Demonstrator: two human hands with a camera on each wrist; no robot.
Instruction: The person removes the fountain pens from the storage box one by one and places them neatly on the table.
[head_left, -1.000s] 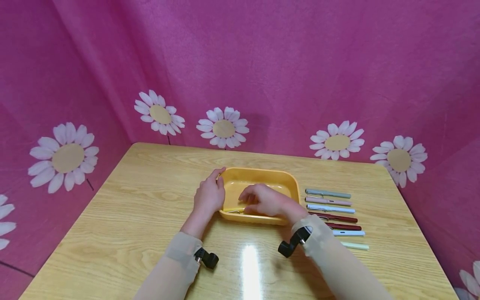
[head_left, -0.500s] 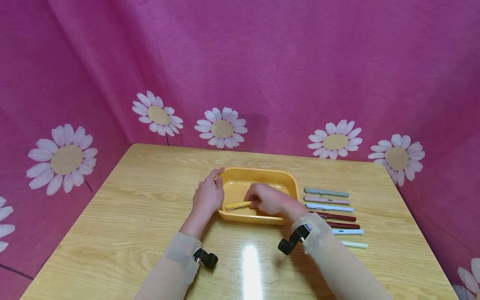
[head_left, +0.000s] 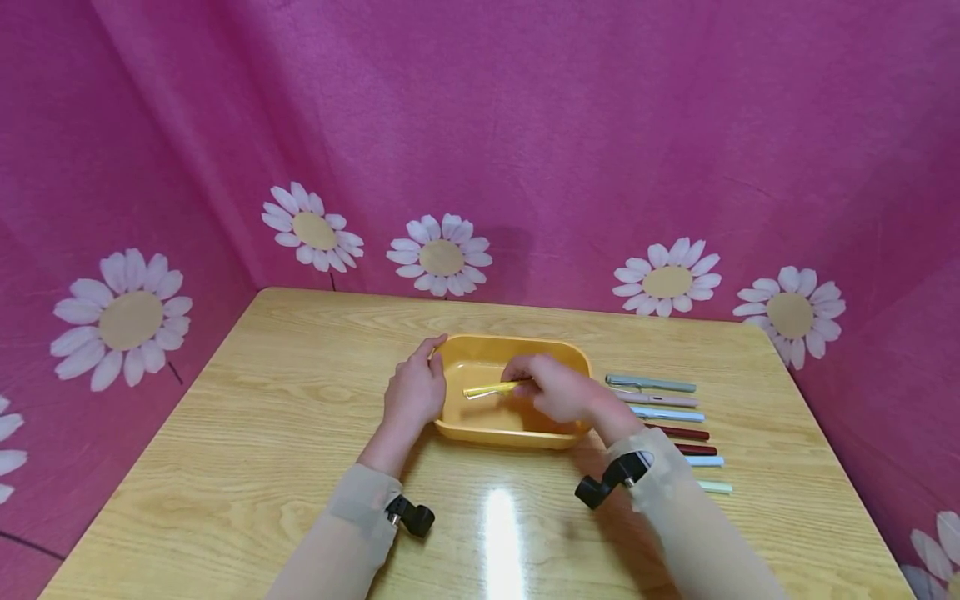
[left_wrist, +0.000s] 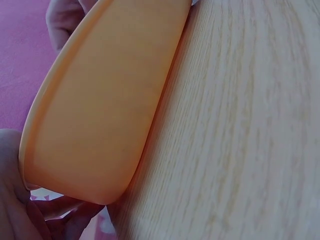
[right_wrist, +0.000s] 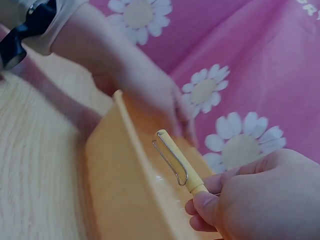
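A yellow pen (head_left: 487, 389) with a wire clip is pinched between the thumb and fingers of my right hand (head_left: 553, 389), over the inside of an orange-yellow plastic box (head_left: 491, 437). In the right wrist view the capped end of the pen (right_wrist: 177, 162) points away from the fingertips, and its other end is hidden in the hand. My left hand (head_left: 415, 387) grips the left end of the box. The left wrist view has that hand (left_wrist: 15, 200) at the box corner, thumb at the rim and fingers along the outer wall (left_wrist: 100, 115).
Right of the box, several capped pens lie in a row, among them a grey-green pen (head_left: 652, 384), a pink pen (head_left: 663, 400) and a dark red pen (head_left: 686, 433). My right forearm covers some of their left ends. A pink flowered curtain (head_left: 525, 125) stands behind the wooden table (head_left: 225, 467).
The right hand has picked up the yellow pen from the box's front left and moved it up and right. The left hand stays at the box's left end.
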